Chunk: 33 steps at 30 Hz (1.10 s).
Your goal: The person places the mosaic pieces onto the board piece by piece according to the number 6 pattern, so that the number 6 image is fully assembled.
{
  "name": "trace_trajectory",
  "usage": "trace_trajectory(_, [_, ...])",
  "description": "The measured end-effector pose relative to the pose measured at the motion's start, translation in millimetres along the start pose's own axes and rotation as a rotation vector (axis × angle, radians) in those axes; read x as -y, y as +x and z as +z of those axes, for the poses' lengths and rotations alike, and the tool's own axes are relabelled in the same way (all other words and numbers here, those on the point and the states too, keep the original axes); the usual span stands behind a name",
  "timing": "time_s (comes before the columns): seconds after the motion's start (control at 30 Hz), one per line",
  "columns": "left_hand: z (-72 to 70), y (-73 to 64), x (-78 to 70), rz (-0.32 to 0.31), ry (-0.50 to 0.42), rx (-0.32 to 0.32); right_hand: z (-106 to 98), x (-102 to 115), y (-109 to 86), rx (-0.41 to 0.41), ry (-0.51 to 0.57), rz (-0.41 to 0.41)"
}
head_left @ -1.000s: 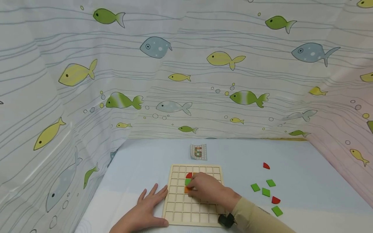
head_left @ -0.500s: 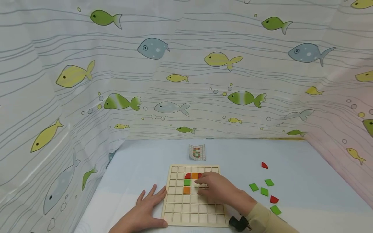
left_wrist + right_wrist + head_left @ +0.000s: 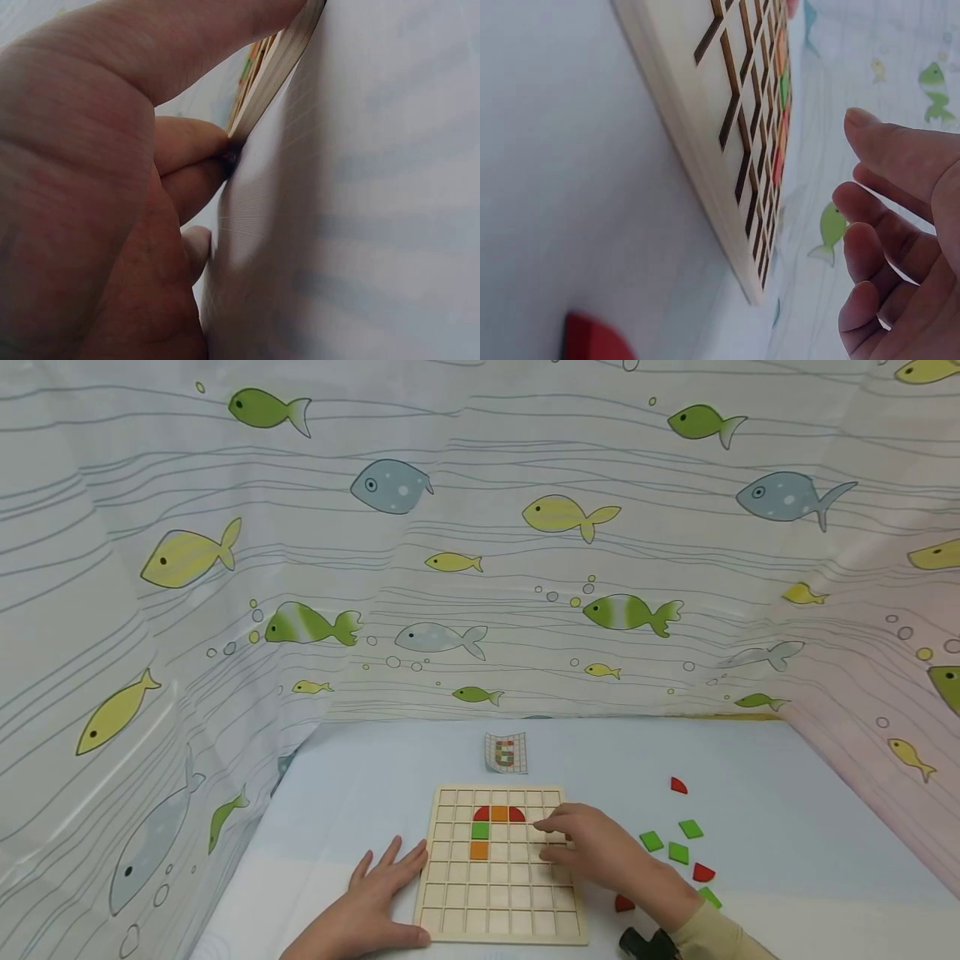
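A wooden grid board lies on the table. In its upper cells sit a red quarter-circle tile, an orange square tile and another red quarter-circle tile in a row. Below the left one come a green square tile and an orange square tile. My left hand rests with spread fingers at the board's left edge; its thumb touches the lower left corner. Over the board's right side hovers my right hand, fingers loosely bent and nothing between them, as the right wrist view also shows.
Right of the board lie several loose green tiles and red quarter-circle tiles, one close by my right wrist. A small printed pattern card lies behind the board. Fish-patterned sheets surround the table.
My right hand has let go at the tiles and drawn back to the right, uncovering the top row and its right red tile. The left hand stays at the board's edge.
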<state>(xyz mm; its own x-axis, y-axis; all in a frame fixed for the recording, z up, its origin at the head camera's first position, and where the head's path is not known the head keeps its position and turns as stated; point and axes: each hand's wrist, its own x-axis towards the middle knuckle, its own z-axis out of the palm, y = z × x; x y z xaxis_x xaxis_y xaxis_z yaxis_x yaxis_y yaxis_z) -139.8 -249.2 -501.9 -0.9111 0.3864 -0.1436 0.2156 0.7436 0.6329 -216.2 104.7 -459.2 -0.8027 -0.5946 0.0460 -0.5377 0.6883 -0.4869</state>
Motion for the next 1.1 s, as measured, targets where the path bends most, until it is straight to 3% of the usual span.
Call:
trace_trajectory(0.5, [1.6, 0.5, 3.6, 0.008, 0.007, -0.002, -8.3, -30.1, -40.4, -0.065, 0.032, 0.142])
trace_trajectory(0.87, [1.9, -0.1, 1.3, 0.000, -0.001, 0.002, -11.2, -52.6, -70.9, -0.151, 0.049, 0.162])
trace_trajectory(1.1, [0.1, -0.1, -0.6, -0.001, 0.000, 0.007, -11.8, -61.6, -82.4, -0.132, 0.038, 0.243])
